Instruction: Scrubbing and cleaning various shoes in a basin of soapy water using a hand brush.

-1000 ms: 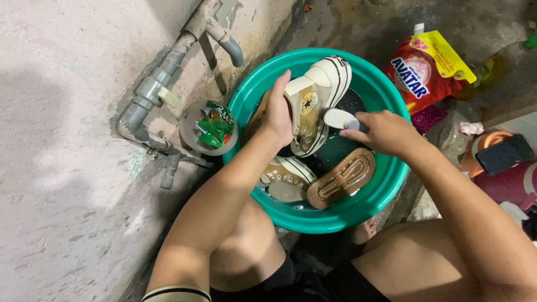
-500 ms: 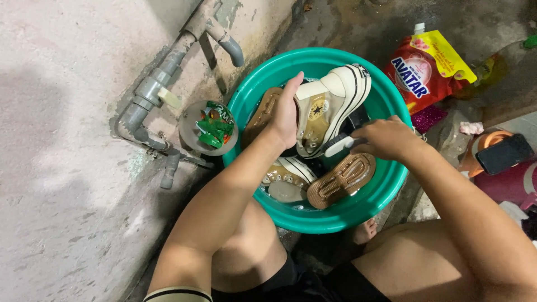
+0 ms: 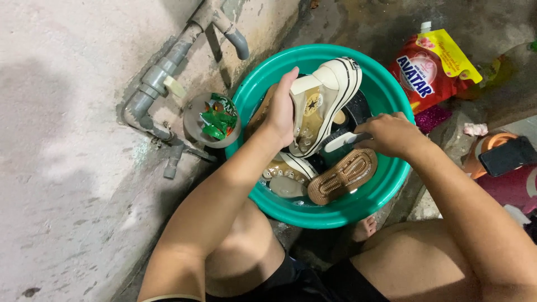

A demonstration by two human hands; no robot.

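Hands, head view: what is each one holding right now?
Left hand: closed on the tan high-top sneaker, over the green basin.
Right hand: closed on a white-handled brush.

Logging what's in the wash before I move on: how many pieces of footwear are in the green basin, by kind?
High-top canvas sneakers: 2, a beige one held up by the left hand, another lying low in the basin.
Brown sandals: 1, sole up.
Total: 3 in clear view; anything beneath is hidden.
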